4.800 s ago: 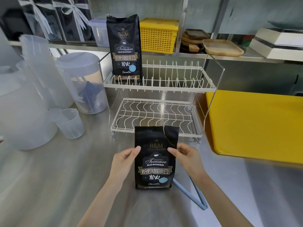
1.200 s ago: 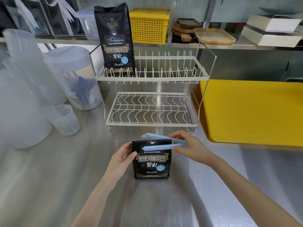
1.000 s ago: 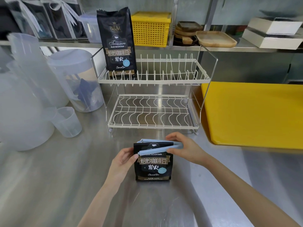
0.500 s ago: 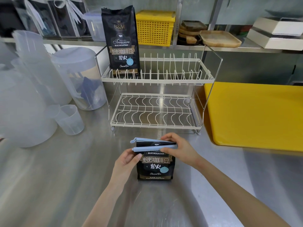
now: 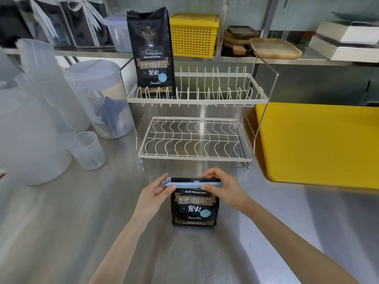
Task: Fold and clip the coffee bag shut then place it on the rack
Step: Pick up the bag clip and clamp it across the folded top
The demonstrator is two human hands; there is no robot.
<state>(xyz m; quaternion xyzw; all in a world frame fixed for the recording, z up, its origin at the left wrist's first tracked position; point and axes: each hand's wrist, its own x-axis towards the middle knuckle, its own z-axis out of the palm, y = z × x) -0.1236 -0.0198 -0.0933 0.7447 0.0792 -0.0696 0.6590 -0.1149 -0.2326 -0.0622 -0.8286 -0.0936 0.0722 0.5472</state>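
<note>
Left hand (image 5: 152,196) pinches the left end of the clip (image 5: 191,184), thumb in front, fingers curled behind. Right hand (image 5: 224,190) pinches the right end the same way, fingers draped over the bag's top edge. Both forearms come in from the bottom of the frame.

Clip: pale blue, long, thin bar, lying level across the folded top of the coffee bag (image 5: 194,203). It spans the full bag width and sticks out slightly at the left end. Cannot tell if it is latched.

Bag: lower centre of the frame, upright on the steel counter (image 5: 61,232), in front of the rack (image 5: 194,140) and not touching it. Black, matte, short since the top is folded down; fold cuts off the upper print. Visible front text: "BLUE MOUNTAIN", a gold-bordered banner with Chinese characters, a small light blue round sticker, "Charcoal fire", gold strip at the base.

Rack: white wire, two tiers, centre of the frame. Second bag (image 5: 150,52) of the same brand stands full height on the left end of the top tier, unfolded, "B&M" logo showing. Lower tier holds nothing visible.

Left of the frame: translucent plastic jugs (image 5: 98,95) and a small measuring cup (image 5: 87,149). Right: yellow tray (image 5: 317,144) on the counter. Upper centre on the back shelf: yellow basket (image 5: 193,34), wooden trays (image 5: 274,48) beside it.
</note>
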